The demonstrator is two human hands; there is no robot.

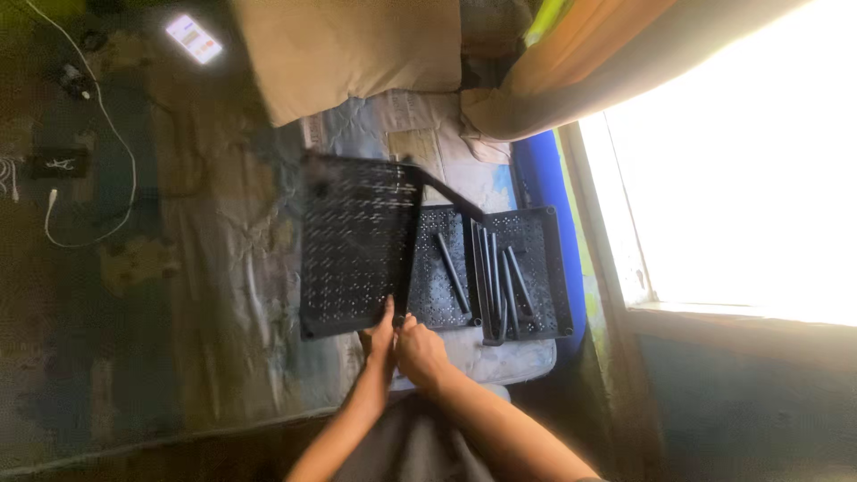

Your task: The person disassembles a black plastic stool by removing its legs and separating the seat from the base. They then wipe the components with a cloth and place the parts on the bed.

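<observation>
At the bottom centre of the frame, two bare forearms rose from the person's lap and met at the near corner of a black perforated plastic shelf panel (357, 245). The left hand (382, 335) was pinched closed on that corner from below, thumb up against the edge. The right hand (420, 350) lay just beside it, touching it, fingers curled shut around the lower end of a black plastic corner post (412, 250) that ran up along the panel's right edge.

The panel stood tilted up off the bed, filling the middle of the frame. Just right of it, a second black perforated tray (544, 268) lay flat on a pale quilted bed cover (500, 361), holding several loose black plastic tubes (502, 281) side by side. A slanted dark bar crossed above the tray from the panel's top corner.

By my reading, the step in hand was seating the post into the panel's corner socket. The next move would call for keeping post and socket lined up while pressing them together, with the left hand bracing the corner so the panel did not twist.

Farther off, a tan pillow (357, 54) sat at the upper centre, a lit phone (194, 38) and a white cable (107, 125) at the upper left, and a bright window (750, 161) filled the right.
</observation>
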